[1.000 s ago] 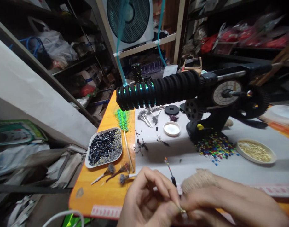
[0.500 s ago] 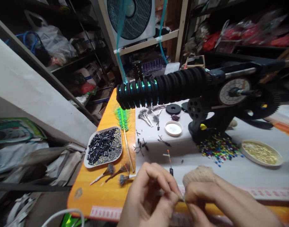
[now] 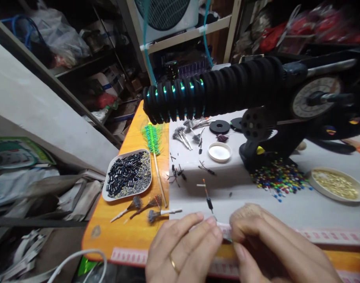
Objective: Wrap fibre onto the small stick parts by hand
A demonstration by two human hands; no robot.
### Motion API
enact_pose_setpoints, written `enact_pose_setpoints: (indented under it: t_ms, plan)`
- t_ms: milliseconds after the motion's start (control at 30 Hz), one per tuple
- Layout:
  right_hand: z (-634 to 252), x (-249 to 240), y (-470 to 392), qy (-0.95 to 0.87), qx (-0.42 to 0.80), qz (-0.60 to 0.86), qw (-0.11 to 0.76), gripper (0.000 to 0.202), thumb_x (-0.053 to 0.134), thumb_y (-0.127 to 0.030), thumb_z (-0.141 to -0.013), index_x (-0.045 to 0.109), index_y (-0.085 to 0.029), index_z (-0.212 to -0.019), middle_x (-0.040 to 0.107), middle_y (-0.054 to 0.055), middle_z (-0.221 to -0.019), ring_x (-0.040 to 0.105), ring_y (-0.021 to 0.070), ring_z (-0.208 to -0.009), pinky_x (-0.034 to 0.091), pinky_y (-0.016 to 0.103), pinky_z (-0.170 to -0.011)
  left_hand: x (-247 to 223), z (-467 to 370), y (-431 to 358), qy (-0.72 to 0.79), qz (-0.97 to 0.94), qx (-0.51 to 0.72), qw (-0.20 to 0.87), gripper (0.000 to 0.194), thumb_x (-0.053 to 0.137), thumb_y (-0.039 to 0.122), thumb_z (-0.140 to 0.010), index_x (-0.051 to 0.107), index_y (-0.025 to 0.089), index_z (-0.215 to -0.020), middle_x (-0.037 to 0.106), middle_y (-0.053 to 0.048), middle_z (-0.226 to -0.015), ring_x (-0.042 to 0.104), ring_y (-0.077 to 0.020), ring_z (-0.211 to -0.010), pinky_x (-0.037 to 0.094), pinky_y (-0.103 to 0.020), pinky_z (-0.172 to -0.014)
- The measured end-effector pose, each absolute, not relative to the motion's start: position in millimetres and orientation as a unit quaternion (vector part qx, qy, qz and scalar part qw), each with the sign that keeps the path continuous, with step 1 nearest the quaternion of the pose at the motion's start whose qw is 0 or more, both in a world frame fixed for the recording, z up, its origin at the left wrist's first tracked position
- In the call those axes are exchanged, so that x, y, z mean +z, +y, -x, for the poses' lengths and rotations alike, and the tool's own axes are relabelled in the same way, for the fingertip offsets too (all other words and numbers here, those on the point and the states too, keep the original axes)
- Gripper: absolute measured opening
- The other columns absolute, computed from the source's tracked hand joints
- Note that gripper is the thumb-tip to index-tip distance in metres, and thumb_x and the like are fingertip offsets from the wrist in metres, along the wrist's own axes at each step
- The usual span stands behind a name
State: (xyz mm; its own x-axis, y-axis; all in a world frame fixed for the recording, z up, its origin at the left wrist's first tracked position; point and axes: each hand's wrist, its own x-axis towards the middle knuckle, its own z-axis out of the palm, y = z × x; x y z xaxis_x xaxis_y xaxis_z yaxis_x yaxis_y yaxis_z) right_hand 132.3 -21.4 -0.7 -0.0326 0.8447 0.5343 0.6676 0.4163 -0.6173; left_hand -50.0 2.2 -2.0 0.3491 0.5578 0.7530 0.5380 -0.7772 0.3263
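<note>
A thin stick (image 3: 207,196) with an orange tip and a black sleeve stands slanted at the near edge of the table. Its lower end disappears between my fingertips. My left hand (image 3: 182,247), with a ring on one finger, lies with its fingers stretched to the right and touches that end. My right hand (image 3: 271,245) pinches the same end from the right. A beige knitted cover (image 3: 247,212) sits on one of its fingers. Both hands meet over the white sheet (image 3: 256,204) on the orange table (image 3: 129,232).
A winding machine with a black ribbed roller (image 3: 215,94) and a dial (image 3: 315,102) spans the table. Around it lie a tray of black tubes (image 3: 128,179), a white lid (image 3: 219,152), coloured beads (image 3: 276,177), a dish of golden bits (image 3: 334,184) and small brush bundles (image 3: 150,206).
My view has tipped down and moved closer. My left fingers have flattened out from a curled pinch, and both hands have sunk toward the table edge with the stick.
</note>
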Motion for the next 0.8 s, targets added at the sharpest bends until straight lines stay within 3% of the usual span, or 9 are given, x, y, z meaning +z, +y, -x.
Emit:
enact_pose_setpoints:
  t_ms: [100, 267, 500, 633, 800]
  plan:
    - [-130.6, -1.6, -19.7, -0.713, 0.072, 0.541, 0.440, 0.014, 0.059, -0.031, -0.093, 0.059, -0.024, -0.080, 0.057, 0.001, -0.069, 0.061, 0.0184, -0.066, 0.051, 0.026, -0.056, -0.6, 56.2, 8.5, 0.305, -0.853, 0.419, 0.067, 0.019, 0.067, 0.004, -0.091, 0.072, 0.012, -0.108, 0.081, -0.007, -0.087, 0.074, -0.0202, -0.088, 0.064, -0.030, -0.076]
    - [-133.8, -2.0, -18.4, -0.755, 0.057, 0.520, 0.395, 0.012, 0.055, -0.024, -0.096, 0.060, -0.024, -0.084, 0.059, 0.002, -0.073, 0.061, 0.0189, -0.068, 0.050, 0.028, -0.060, 3.8, 60.8, 17.4, 0.333, -0.832, 0.419, 0.147, 0.026, 0.066, -0.004, -0.080, 0.066, 0.019, -0.093, 0.073, 0.001, -0.074, 0.063, -0.0148, -0.073, 0.058, -0.029, -0.074]
    - [-130.9, -9.3, -14.9, -0.812, 0.054, 0.465, 0.347, 0.012, 0.053, -0.010, -0.096, 0.052, -0.022, -0.094, 0.056, 0.000, -0.078, 0.056, 0.0154, -0.070, 0.045, 0.026, -0.067, 4.2, 60.6, 12.2, 0.446, -0.784, 0.387, 0.194, 0.020, 0.061, 0.000, -0.081, 0.060, 0.020, -0.084, 0.057, 0.000, -0.086, 0.051, -0.0191, -0.089, 0.042, -0.037, -0.081]
    - [-118.3, -11.6, -8.5, -0.820, 0.057, 0.459, 0.338, 0.010, 0.054, -0.011, -0.097, 0.052, -0.021, -0.095, 0.057, 0.001, -0.081, 0.056, 0.0170, -0.073, 0.043, 0.029, -0.070, 15.5, 70.9, 15.6, 0.463, -0.801, 0.330, 0.190, 0.017, 0.061, 0.003, -0.084, 0.059, 0.020, -0.086, 0.057, -0.002, -0.101, 0.048, -0.0229, -0.106, 0.036, -0.042, -0.093]
    - [-107.9, -12.2, -2.6, -0.828, 0.047, 0.453, 0.327, 0.007, 0.053, -0.014, -0.098, 0.054, -0.021, -0.094, 0.057, 0.000, -0.080, 0.056, 0.0163, -0.071, 0.041, 0.029, -0.069, 31.9, 85.8, 22.5, 0.466, -0.833, 0.238, 0.182, 0.012, 0.058, 0.007, -0.089, 0.061, 0.018, -0.087, 0.060, -0.006, -0.108, 0.047, -0.0267, -0.115, 0.035, -0.046, -0.098]
